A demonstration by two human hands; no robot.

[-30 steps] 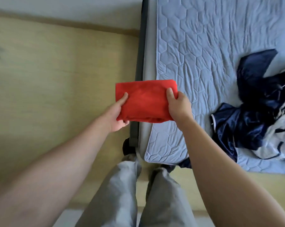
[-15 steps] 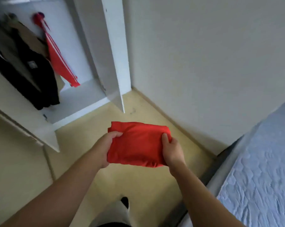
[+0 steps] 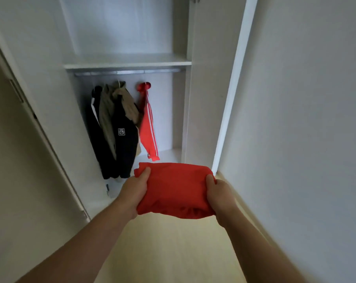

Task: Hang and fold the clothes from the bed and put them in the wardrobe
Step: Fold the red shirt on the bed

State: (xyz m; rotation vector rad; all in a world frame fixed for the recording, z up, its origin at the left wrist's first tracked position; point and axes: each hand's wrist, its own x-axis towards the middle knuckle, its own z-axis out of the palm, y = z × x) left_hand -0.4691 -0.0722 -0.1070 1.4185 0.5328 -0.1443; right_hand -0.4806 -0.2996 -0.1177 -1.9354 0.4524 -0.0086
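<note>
Indoors, both hands (image 3: 174,193) hold a folded red garment (image 3: 176,190) before the open wardrobe (image 3: 128,64).

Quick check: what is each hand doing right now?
Left hand: closed grip on the folded red garment, left edge.
Right hand: closed grip on its right edge.

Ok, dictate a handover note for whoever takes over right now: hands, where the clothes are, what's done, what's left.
Hands: left hand grips the left end of the folded red garment; right hand grips its right end.
Where: it is held in front of the open wardrobe, not inside yet.
Done: it is folded; a black jacket, khaki garment and red striped jacket hang from the rail.
Left: set it in the wardrobe, perhaps on the shelf. Whether more clothes remain cannot be seen here.
</note>
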